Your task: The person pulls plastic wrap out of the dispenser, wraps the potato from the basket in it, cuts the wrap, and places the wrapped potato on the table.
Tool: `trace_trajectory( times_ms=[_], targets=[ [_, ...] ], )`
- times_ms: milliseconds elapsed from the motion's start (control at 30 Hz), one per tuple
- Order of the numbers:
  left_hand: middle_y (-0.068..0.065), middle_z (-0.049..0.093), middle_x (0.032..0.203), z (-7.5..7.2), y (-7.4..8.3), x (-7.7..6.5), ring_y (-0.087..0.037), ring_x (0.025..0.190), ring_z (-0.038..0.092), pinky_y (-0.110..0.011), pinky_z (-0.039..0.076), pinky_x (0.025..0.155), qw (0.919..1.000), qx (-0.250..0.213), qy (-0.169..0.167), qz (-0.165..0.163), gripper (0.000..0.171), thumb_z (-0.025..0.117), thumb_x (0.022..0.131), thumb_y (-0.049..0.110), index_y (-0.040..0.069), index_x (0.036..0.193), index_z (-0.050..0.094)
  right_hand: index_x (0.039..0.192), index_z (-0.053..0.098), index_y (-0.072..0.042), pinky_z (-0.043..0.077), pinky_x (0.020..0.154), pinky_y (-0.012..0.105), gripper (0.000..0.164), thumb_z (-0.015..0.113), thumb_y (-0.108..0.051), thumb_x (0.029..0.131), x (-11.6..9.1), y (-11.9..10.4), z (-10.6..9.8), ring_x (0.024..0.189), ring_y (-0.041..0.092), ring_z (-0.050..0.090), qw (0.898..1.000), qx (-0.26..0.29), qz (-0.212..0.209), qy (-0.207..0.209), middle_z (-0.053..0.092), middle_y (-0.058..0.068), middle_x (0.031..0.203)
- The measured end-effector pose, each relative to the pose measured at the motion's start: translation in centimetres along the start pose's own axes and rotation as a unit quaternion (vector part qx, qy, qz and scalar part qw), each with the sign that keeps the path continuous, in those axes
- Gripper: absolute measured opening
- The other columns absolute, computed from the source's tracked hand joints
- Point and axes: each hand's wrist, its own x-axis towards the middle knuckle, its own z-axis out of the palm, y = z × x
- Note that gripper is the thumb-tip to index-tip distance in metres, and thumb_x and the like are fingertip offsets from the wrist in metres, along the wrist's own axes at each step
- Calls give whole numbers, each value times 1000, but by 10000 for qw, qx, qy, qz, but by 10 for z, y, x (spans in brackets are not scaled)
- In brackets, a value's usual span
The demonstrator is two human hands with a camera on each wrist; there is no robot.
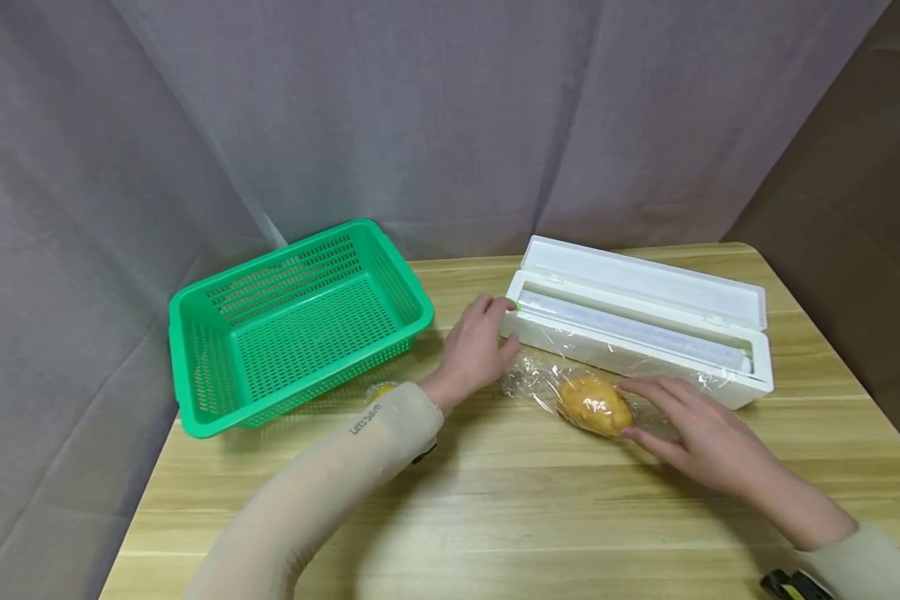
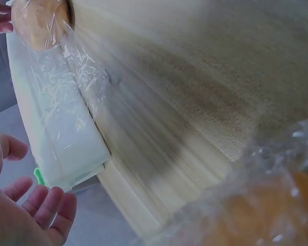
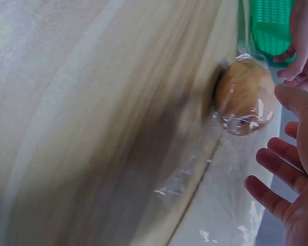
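Note:
A rounded yellow-orange food item [image 1: 594, 405] like a bread roll lies under clear cling film [image 1: 536, 382] in front of a white cling film dispenser [image 1: 607, 350], whose lid is raised over the roll inside. My right hand [image 1: 697, 429] is beside the item, fingers spread, with thumb and fingertips right at its wrapped edge. My left hand [image 1: 478, 343] is at the dispenser's left end, fingertips close to a small green slider [image 2: 39, 176]; thumb and fingers stand apart. A second film-wrapped orange item [image 2: 262, 215] lies below the left wrist, mostly hidden by the sleeve in the head view.
On the left of the wooden table [image 1: 495, 517] stands a green slotted basket [image 1: 307, 379], its inside floor visible. A grey curtain [image 1: 420, 125] hangs behind the table. The raised dispenser lid [image 1: 645, 279] leans back toward the curtain.

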Motion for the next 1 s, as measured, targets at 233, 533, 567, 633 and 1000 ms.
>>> trace_trajectory(
  times_ms=[233, 533, 567, 633, 1000],
  targets=[
    [-10, 63, 133, -3, 0, 8, -26, 120, 61, -38, 56, 97, 9993, 255, 264, -45, 48, 73, 102, 21, 9, 146, 60, 140, 65, -10, 56, 90, 63, 58, 83, -38, 93, 21, 0, -15, 116, 40, 67, 9998, -30, -181, 62, 69, 15, 131],
    [-11, 60, 140, -2, 2, 21, -28, 128, 59, -41, 55, 103, 9985, 309, -99, -432, 60, 74, 102, 34, 10, 154, 54, 139, 66, -10, 55, 93, 60, 57, 88, -25, 88, 76, -2, -23, 116, 38, 67, 9985, 4, -547, -30, 71, 13, 129],
    [-11, 59, 142, -1, 2, 22, -28, 130, 59, -41, 54, 104, 9981, 295, -167, -516, 63, 74, 102, 36, 10, 156, 52, 139, 66, -10, 55, 94, 60, 57, 88, -24, 88, 82, -2, -22, 117, 38, 67, 9983, 0, -582, -52, 71, 14, 129],
    [-12, 58, 146, 0, 2, 25, -28, 133, 58, -42, 54, 106, 9972, 230, -265, -655, 68, 75, 101, 39, 11, 158, 49, 139, 66, -10, 54, 96, 62, 56, 87, -25, 89, 95, -3, -20, 117, 39, 67, 9980, 6, -627, -118, 71, 14, 130],
    [-9, 65, 139, 7, -5, 33, -25, 124, 65, -41, 56, 101, 9972, 421, -300, -536, 63, 78, 99, 40, 15, 152, 58, 123, 75, -3, 56, 92, 56, 28, 76, -19, 100, 157, -7, 0, 104, 35, 69, 9961, 126, -800, -349, 73, 12, 113]
  ],
)
